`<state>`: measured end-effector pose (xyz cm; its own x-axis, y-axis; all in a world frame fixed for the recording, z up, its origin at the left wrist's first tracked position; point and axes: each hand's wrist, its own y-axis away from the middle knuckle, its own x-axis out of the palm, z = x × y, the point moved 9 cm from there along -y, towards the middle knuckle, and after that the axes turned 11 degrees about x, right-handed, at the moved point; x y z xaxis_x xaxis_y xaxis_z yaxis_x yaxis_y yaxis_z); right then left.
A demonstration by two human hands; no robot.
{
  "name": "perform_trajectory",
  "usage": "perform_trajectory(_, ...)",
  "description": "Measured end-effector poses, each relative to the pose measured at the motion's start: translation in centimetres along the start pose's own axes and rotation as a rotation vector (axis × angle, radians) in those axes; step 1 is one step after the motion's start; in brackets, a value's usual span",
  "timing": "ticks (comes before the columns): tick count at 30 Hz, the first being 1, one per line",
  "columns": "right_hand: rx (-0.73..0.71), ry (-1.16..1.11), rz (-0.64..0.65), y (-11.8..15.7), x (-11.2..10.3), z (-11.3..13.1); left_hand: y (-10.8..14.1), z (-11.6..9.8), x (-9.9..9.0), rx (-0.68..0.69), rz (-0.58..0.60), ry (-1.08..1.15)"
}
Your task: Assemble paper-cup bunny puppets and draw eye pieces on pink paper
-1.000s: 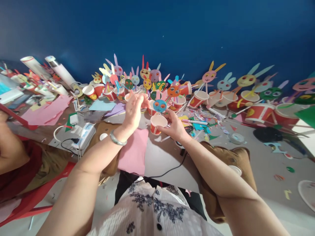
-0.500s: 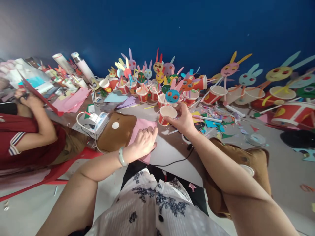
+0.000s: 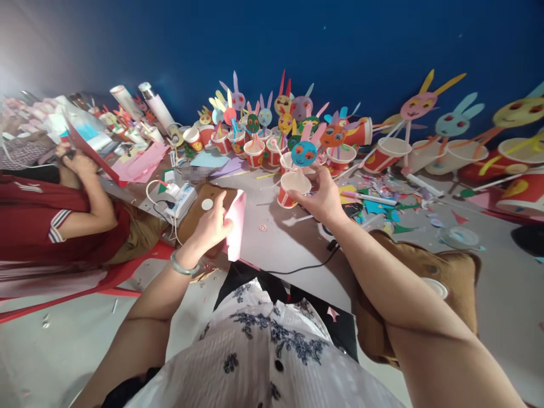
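My right hand [image 3: 323,197] has its thumb and fingers around a red and white paper cup [image 3: 294,192], which stands upright on the table. Just above the cup's back rim shows a blue paper rabbit face [image 3: 304,153] with pink ears; whether it is fixed to this cup I cannot tell. My left hand [image 3: 212,224], index finger stretched out, holds a sheet of pink paper [image 3: 238,229]. The sheet is lifted at one side and curls up beside the brown cushion [image 3: 193,218].
Many cups with paper rabbits [image 3: 255,148] line the wall. Paper scraps and a marker [image 3: 376,198] lie right of my right hand. A power strip [image 3: 181,199] sits at left; a black cable [image 3: 297,279] crosses the front. A person in a dark red shirt [image 3: 38,221] works at far left.
My left hand has moved left, drawing the pink paper from flat on the table into a raised curl. My right hand stays at the cup. The view has shifted a little.
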<state>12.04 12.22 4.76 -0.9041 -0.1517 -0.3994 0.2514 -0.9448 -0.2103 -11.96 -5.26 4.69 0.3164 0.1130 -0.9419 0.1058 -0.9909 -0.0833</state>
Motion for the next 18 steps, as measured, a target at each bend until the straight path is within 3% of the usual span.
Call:
perform_trajectory(2, -0.011, 0.004, 0.01, 0.0, 0.1, 0.0, 0.2, 0.2, 0.0, 0.001, -0.009, 0.012)
perform_trajectory(4, -0.015, 0.012, 0.023, 0.1, 0.3, 0.0, 0.0, -1.0, -0.4, 0.093, -0.072, -0.023)
perform_trajectory(7, -0.004, 0.008, 0.038, 0.1, 0.4, -0.1, 0.0, -5.4, -0.5, 0.424, -0.134, -0.193)
perform_trajectory(9, 0.0, 0.004, 0.039, 0.1, 0.5, -0.1, 0.2, -8.5, 1.2, 0.68, -0.022, -0.288)
perform_trajectory(11, 0.002, 0.01, 0.04, 0.0, 0.6, -0.2, 0.2, -10.1, 3.1, 0.798, 0.127, -0.313)
perform_trajectory(14, 0.015, 0.033, 0.052, 0.1, 0.8, -0.4, -1.3, -10.1, 4.7, 0.672, 0.272, -0.278)
perform_trajectory(18, 0.01, 0.047, 0.086, 0.1, 1.1, -0.5, -3.1, -9.4, 5.2, 0.484, 0.335, -0.273)
